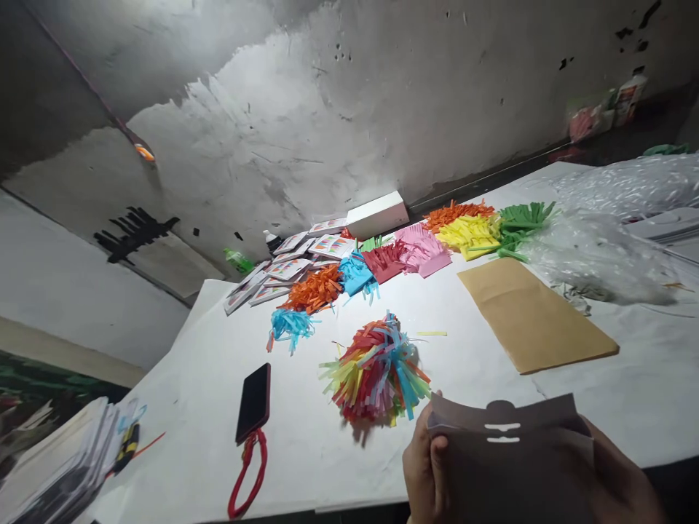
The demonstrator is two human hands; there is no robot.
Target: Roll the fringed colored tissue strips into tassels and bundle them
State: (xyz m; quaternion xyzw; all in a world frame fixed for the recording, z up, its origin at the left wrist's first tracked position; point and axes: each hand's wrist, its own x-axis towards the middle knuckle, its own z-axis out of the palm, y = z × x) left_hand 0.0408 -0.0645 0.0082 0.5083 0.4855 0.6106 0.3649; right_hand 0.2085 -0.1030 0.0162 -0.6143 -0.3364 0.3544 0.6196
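Note:
At the lower right, near the table's front edge, my two hands hold a grey-looking cardboard packet (513, 473) with a slotted hang tab at its top. My left hand (426, 466) grips its left side, thumb on the near face. On the right side my right hand (622, 473) is wrapped round the edge, its fingers partly hidden behind the card. The packet's top gapes slightly between two panels. Just beyond my left hand lies a multicoloured bundle of fringed paper tassels (376, 371). A brown paper envelope (538, 313) lies flat beyond the packet.
Fringed paper bunches in orange (314, 287), blue, red, pink (420, 247), yellow (470, 234) and green line the back of the white table. Flat packets (289, 269) and a white box (376, 215) stand by the wall. A phone (254, 402) lies left; clear plastic bags (601, 255) lie right.

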